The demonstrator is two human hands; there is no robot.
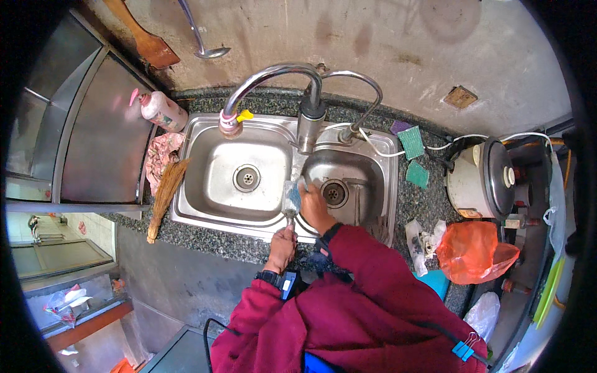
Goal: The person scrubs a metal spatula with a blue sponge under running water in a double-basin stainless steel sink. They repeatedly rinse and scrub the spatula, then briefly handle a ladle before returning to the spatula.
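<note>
My left hand (281, 247) grips the handle of a flat metal kitchen utensil (290, 200), perhaps a spatula. The utensil's broad head lies over the divider between the two bowls of a stainless steel sink (224, 210), pointing away from me. My right hand (316, 205) is pressed against the head from the right, slightly blurred. Beneath its fingers a bluish patch shows, possibly a scouring pad (294, 193); the fingers mostly hide it. Beyond my hands rises a chrome faucet (310, 126), its spout (230, 123) turned over the left bowl.
Left of the sink are a straw brush (168, 200), a crumpled pink cloth (162, 156) and a pump bottle (163, 111). On the right stand a rice cooker (480, 179), green scouring pads (411, 142) and an orange plastic bag (468, 254). A ladle (210, 52) and wooden spatula (151, 44) hang behind.
</note>
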